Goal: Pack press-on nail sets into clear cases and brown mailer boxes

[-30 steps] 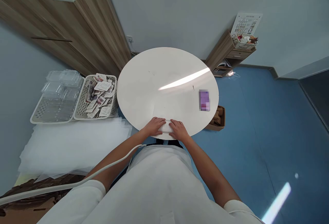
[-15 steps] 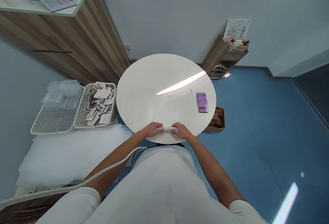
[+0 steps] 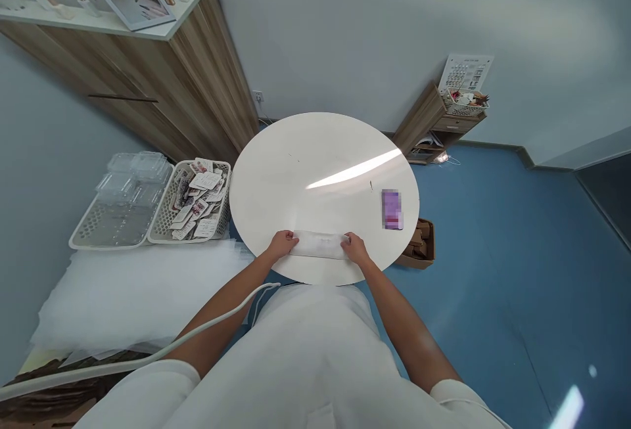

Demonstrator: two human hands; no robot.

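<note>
A whitish, slightly see-through strip (image 3: 319, 245), perhaps folded plastic wrap, stretches sideways over the near part of the round white table (image 3: 305, 146). At its left end, the fingers of my left hand (image 3: 282, 245) are closed on it. My right hand (image 3: 355, 247) pinches the opposite end. Whether anything lies inside the strip is hidden. To the right on the tabletop is a blurred purple packet (image 3: 392, 209), apart from both hands.
Left of the table stand a white basket full of printed cards (image 3: 197, 199) and a basket with transparent plastic boxes (image 3: 118, 212). Nearer lies a stack of white translucent sheets (image 3: 142, 294). A white cable (image 3: 211, 320) crosses my left arm. A cardboard box (image 3: 420, 245) sits on the floor at right.
The strip between my hands has gone from a narrow bar to a wider, flatter band. My hands have moved slightly apart. The whole view has shifted a little.
</note>
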